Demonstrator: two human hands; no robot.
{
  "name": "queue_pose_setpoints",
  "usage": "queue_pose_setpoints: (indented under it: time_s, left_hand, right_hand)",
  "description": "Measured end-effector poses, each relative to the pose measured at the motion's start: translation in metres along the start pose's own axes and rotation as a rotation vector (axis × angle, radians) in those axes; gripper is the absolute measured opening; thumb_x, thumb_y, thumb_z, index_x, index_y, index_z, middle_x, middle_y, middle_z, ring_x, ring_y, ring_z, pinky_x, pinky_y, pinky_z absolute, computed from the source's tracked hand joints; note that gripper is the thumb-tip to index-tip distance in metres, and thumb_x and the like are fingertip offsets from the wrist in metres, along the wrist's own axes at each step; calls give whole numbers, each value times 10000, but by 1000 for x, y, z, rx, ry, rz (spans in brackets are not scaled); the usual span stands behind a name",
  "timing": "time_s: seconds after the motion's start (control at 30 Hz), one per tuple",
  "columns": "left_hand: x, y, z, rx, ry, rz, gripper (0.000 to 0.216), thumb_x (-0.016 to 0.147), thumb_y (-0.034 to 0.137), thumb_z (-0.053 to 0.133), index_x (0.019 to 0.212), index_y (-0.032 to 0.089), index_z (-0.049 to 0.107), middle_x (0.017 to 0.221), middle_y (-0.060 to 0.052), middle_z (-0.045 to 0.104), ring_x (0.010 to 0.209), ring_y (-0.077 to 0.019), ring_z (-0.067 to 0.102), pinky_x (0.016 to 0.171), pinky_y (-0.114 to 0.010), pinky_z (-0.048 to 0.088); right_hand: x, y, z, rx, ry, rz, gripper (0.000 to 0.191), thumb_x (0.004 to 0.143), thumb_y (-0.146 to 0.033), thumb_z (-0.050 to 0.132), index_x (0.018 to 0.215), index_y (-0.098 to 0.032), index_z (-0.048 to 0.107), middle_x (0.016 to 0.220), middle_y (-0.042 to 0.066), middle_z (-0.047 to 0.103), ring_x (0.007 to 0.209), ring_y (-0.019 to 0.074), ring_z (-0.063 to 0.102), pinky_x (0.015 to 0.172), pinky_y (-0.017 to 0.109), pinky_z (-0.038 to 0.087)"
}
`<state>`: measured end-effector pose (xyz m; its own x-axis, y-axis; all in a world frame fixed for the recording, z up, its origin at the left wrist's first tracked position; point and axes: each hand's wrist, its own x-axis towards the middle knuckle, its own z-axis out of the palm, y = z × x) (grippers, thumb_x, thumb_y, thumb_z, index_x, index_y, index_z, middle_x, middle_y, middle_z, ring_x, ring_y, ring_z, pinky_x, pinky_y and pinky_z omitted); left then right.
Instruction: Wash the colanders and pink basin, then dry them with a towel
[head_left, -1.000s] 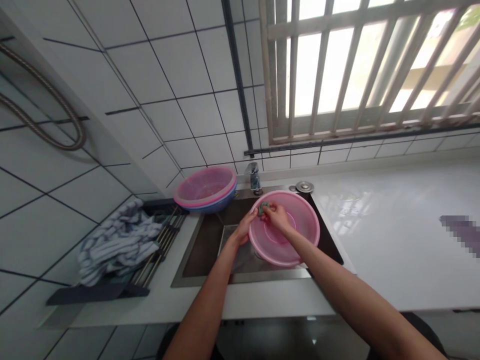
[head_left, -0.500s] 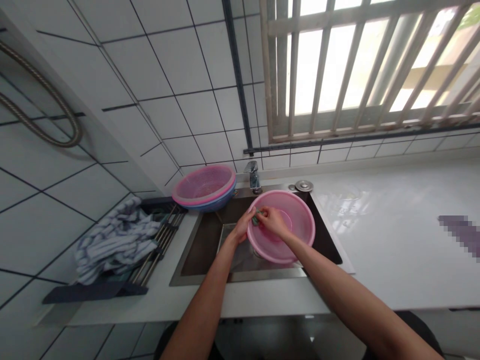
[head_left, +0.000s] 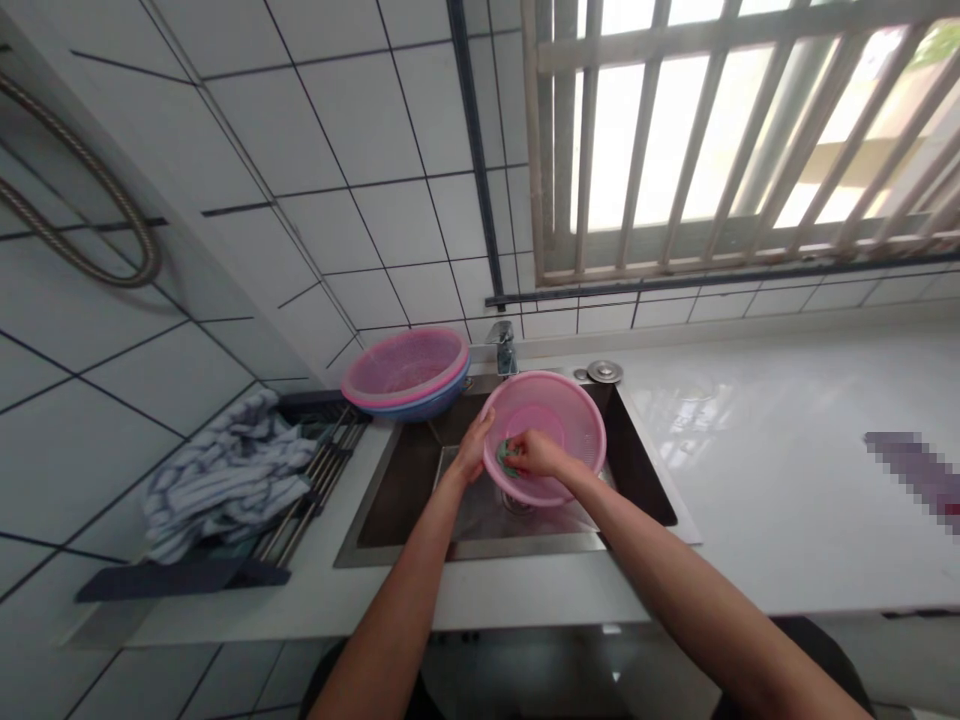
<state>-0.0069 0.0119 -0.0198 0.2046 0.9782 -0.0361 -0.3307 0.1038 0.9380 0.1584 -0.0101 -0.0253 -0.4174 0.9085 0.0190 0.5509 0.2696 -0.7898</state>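
Observation:
A pink plastic basin [head_left: 559, 415] is held tilted over the steel sink [head_left: 409, 480]. My left hand [head_left: 474, 448] grips its left rim from outside, fingers curled. Inside the basin, near its lower edge, my right hand [head_left: 534, 455] is closed on a small green scrubber [head_left: 508, 456] and presses it against the wall.
A pink strainer stacked on a blue bowl [head_left: 405, 372] sits at the sink's back left. The tap [head_left: 504, 348] and a round metal cap [head_left: 604, 371] stand behind the sink. A striped cloth [head_left: 225, 470] lies on a dark drying rack [head_left: 300, 480]. White counter [head_left: 787, 450] stretches right.
The basin has tipped more upright and shifted left and back. My right hand with the scrubber moved from the upper rim down to the lower inner wall.

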Motion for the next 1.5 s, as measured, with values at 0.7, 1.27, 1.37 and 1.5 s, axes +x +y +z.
queue_pose_setpoints:
  time_s: [0.7, 1.27, 1.37, 1.5]
  left_hand:
    - [1, -2, 4, -9, -42, -63, 562, 828, 506, 819, 1275, 179, 723, 1306, -126, 736, 1275, -323, 651, 1163, -472, 440]
    - [-1, 5, 4, -47, -10, -31, 566, 860, 497, 781, 1325, 188, 689, 1286, -121, 745, 1258, -323, 664, 1134, -478, 475]
    - [0, 3, 3, -30, 2, -22, 589, 845, 502, 794, 1329, 185, 686, 1305, -127, 736, 1266, -325, 658, 1141, -481, 466]
    - [-2, 4, 3, -37, -6, -26, 592, 849, 497, 792, 1332, 172, 683, 1307, -140, 733, 1266, -332, 658, 1144, -490, 463]
  right_hand:
    - [2, 21, -33, -425, 262, 138, 223, 994, -243, 569, 1119, -130, 715, 1066, 191, 764, 913, 262, 711, 816, 309, 460]
    - [-12, 20, -45, -453, 150, 80, 188, 943, -172, 603, 1057, -145, 750, 1003, 180, 781, 887, 270, 721, 835, 319, 474]
    - [-21, 18, -27, -396, -12, -43, 135, 893, -191, 686, 997, -173, 770, 946, 152, 787, 830, 260, 720, 810, 310, 480]
    - [-21, 21, -42, -524, 71, 43, 178, 942, -177, 611, 1021, -124, 761, 987, 202, 774, 863, 274, 731, 807, 316, 480]
